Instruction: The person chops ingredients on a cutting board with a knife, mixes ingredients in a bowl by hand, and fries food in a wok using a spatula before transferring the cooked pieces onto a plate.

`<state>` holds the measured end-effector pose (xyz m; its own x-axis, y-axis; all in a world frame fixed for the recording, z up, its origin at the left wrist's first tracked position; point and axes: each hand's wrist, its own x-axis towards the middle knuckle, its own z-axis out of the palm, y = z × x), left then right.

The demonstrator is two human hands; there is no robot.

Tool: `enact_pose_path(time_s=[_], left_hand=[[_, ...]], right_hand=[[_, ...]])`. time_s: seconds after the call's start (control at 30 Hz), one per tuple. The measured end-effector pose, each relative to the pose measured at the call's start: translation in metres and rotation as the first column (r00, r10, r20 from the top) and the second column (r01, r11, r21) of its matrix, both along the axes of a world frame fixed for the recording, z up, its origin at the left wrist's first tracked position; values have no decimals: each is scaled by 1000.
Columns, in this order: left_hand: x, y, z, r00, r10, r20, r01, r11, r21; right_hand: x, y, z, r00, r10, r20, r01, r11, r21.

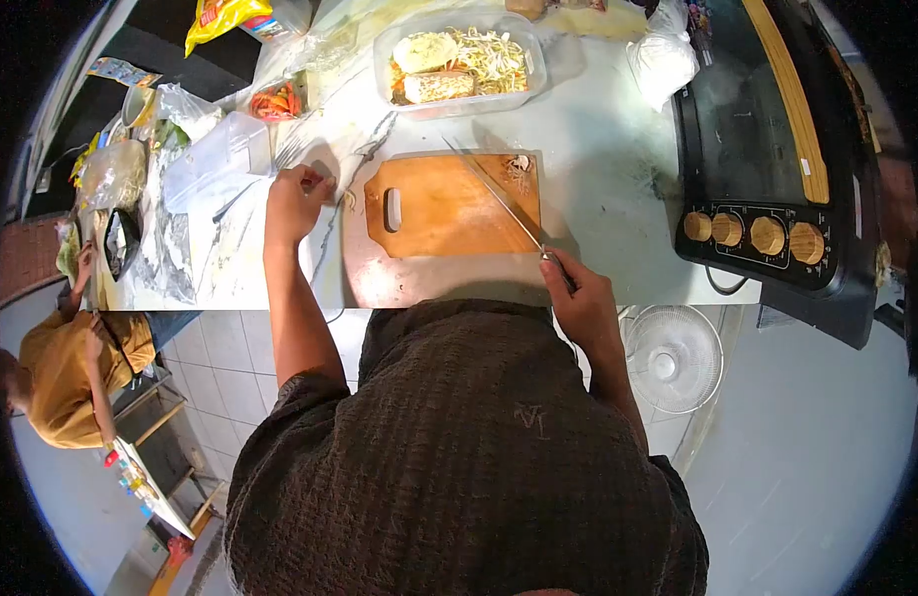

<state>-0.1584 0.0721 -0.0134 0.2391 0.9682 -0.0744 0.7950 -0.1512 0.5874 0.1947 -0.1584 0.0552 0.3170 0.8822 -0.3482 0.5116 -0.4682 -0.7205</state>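
My right hand [584, 298] is wrapped around the handle of a long kitchen knife [501, 199]. The blade slants up and left across the right part of a wooden cutting board [439, 204]. A small pile of pale scraps [520, 167] lies in the board's upper right corner. Left of the board is my left hand [298, 202], its fingers curled together; whatever they may pinch is hidden. Just above that hand lie forks [290, 151]. Behind the board stands a clear plastic container [459, 104] with bean sprouts [494, 58], a pale round piece and a browned block.
At right stands a black oven [767, 179] with wooden knobs. A white plastic bag [663, 62] lies beside it. Clear tubs [221, 159], cut red pieces [276, 101] and bags crowd the left. A person in a yellow-brown top [67, 382] is at far left; a fan [674, 358] stands below.
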Motion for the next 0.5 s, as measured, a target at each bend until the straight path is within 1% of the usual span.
enact_pose_path(time_s=[0.07,0.1,0.17,0.2,0.27,0.3,0.33,0.37,0.4,0.47,0.5], left_hand=[[-5,3,-13,998,60,-13,-61,998,-33],[-6,2,-16,998,62,-10,-63,997,-34],[-7,2,-20,994,71,89,-70,997,-15],[-3,0,-13,993,70,91,-69,998,-15],[11,-8,9,964,98,249,-114,992,50],[15,-7,12,964,96,249,-112,992,51],[17,-6,13,904,137,406,-154,988,8],[20,-5,15,816,179,549,-187,981,-42],[26,-6,19,817,179,548,-186,982,-42],[38,-7,29,792,189,580,-185,981,-67],[41,-7,26,800,168,577,-151,985,-77]], right_hand=[[0,0,4,1000,5,-2,-5,1000,-12],[1,1,5,1000,7,0,-7,1000,-13],[1,1,8,1000,9,6,-9,998,-63],[1,0,6,1000,8,8,-7,998,-63],[1,-4,1,998,-44,-38,41,997,-64],[2,-4,2,998,-46,-38,43,997,-63],[1,-3,3,999,-45,-30,42,996,-75],[1,-3,4,999,-44,-23,41,995,-87],[1,-3,6,999,-44,-24,42,995,-87],[0,-2,9,997,-57,-45,50,988,-144],[0,-3,6,997,-59,-46,52,988,-144]])
